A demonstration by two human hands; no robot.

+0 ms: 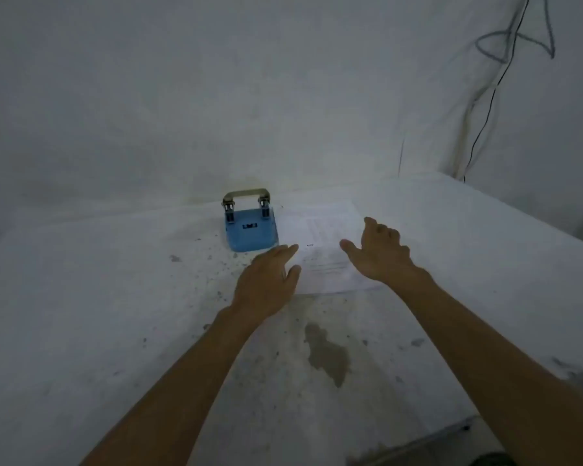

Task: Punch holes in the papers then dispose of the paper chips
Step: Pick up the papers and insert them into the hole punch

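Both hands are reaching for the papers (320, 243), which lie flat on the table (81, 297) just right of the blue hole punch (251, 227). Left hand (266, 284) and right hand (381, 253) both have fingers spread, holding nothing. The light's dim, so I think it's several sheets. Risk: grabbing unevenly could fan the stack, so the holes won't line up. That dark stain (327, 354) nearby might smudge them too.

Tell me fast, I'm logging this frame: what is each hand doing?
Left hand: open, holding nothing, at the left edge of the papers.
Right hand: open, empty, over the papers.
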